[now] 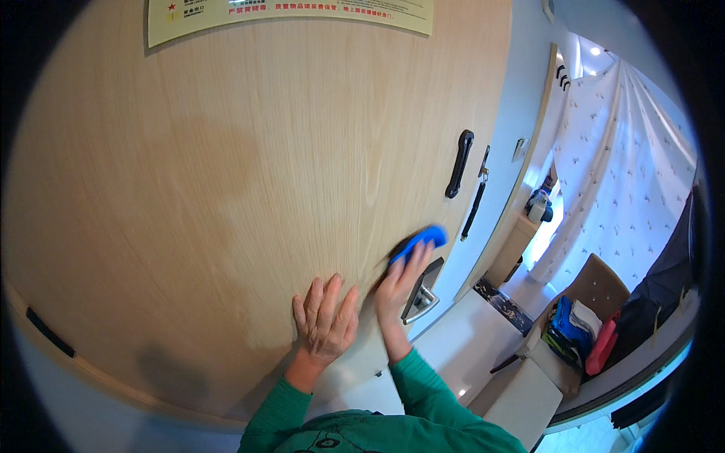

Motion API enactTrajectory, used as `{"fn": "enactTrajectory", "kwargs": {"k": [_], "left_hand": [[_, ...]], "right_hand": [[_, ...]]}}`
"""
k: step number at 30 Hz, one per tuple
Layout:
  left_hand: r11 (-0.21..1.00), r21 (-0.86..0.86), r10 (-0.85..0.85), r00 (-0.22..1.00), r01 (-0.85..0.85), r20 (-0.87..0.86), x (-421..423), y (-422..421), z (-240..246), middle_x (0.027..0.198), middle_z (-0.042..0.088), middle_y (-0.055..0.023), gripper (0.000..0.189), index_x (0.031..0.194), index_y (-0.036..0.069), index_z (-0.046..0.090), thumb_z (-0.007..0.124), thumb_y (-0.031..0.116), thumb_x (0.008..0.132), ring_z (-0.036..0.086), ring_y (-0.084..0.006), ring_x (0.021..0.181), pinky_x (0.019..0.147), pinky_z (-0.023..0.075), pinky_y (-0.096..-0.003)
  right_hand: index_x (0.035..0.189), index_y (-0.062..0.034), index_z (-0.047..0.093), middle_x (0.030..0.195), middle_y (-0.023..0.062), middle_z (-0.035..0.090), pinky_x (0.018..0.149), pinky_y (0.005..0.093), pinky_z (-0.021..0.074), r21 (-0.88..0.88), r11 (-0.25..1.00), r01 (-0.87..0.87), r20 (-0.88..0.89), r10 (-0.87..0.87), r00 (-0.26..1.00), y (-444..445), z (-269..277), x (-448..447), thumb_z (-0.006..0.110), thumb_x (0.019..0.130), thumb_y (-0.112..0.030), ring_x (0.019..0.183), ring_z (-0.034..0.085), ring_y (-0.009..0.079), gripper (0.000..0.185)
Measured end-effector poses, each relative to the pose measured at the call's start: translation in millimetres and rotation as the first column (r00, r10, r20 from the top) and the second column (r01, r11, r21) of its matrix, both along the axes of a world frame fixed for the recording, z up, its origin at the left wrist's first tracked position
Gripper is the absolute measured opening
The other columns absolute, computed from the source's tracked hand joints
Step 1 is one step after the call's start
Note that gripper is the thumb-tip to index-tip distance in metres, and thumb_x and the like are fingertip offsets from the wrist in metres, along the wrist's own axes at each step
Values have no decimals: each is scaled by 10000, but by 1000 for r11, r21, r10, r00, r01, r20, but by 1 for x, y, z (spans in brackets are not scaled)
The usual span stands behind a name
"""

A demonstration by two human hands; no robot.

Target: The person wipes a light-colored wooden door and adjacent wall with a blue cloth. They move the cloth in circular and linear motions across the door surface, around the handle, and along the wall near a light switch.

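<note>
A light wooden door [272, 170] fills the view in front of me. My right hand [399, 280] holds a blue, brush-like tool [422, 242] against the door, just above the metal lever handle [422, 303]. The tool is slightly blurred and my fingers cover part of it, so its exact kind cannot be told. My left hand [327, 320] rests on the door with its fingers apart, left of the lever handle, and holds nothing. A black pull handle [460, 164] is fixed higher up, near the door's edge.
A door chain or latch [480, 192] hangs beside the door's edge. On the right a brown chair [601, 286] bears folded clothes [569, 328], near a patterned white curtain [612, 175]. A bottle [538, 209] stands on a wooden cabinet [514, 249]. A sign [294, 12] is fixed high on the door.
</note>
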State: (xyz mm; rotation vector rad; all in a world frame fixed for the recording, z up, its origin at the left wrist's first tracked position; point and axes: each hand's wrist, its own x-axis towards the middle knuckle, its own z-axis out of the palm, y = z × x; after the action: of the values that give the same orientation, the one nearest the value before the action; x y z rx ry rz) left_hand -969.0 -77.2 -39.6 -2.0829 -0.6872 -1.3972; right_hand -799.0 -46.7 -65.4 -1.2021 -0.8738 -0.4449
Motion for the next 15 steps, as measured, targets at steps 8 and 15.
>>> {"fn": "enactTrajectory", "kwargs": {"k": [8, 15], "left_hand": [[997, 0, -78, 997, 78, 22, -5, 2, -4, 1514, 467, -176, 490, 1423, 134, 536, 635, 261, 960, 391, -406, 1448, 1240, 62, -575], [958, 34, -285, 928, 285, 241, -15, 2, -11, 1446, 454, -201, 415, 1323, 112, 543, 652, 277, 958, 504, -419, 1293, 1162, 280, -563]], "right_hand": [[1415, 27, 500, 1561, 301, 333, 1178, 551, 259, 84, 995, -58, 234, 36, 971, -2, 23, -16, 569, 959, -94, 1423, 346, 495, 477], [1317, -127, 636, 1404, 200, 477, 1124, 606, 311, 79, 991, -109, 579, 44, 814, -6, 53, -52, 664, 847, -184, 1382, 384, 457, 474]]}}
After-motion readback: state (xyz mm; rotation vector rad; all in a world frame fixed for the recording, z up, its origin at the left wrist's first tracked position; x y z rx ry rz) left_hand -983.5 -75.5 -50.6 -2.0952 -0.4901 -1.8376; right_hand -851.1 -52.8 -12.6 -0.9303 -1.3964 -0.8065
